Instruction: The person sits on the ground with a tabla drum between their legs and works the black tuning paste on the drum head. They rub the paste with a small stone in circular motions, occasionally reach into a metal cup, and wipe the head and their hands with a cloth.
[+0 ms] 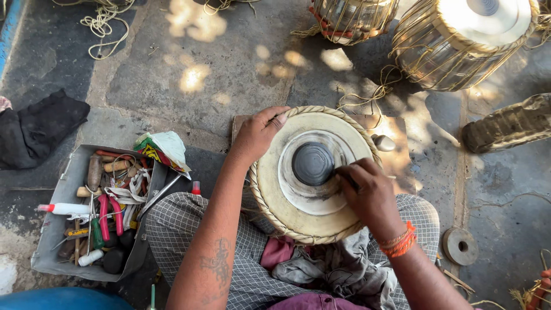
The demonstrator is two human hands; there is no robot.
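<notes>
Head view: left hand (257,135) grips the drum (310,172) by its braided rim. Right hand (367,192), fingers curled, presses beside the drum's dark centre patch (313,163). Drum looks heavy, skin delicate.

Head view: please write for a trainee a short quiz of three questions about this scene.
1. True or false: the left hand grips the rim of the drum.
2. What touches the right hand? A) the dark centre patch B) the tool tray C) the black cloth
3. Fill in: the orange threads circle the right ____.

Key: 1 true; 2 A; 3 wrist.
</notes>
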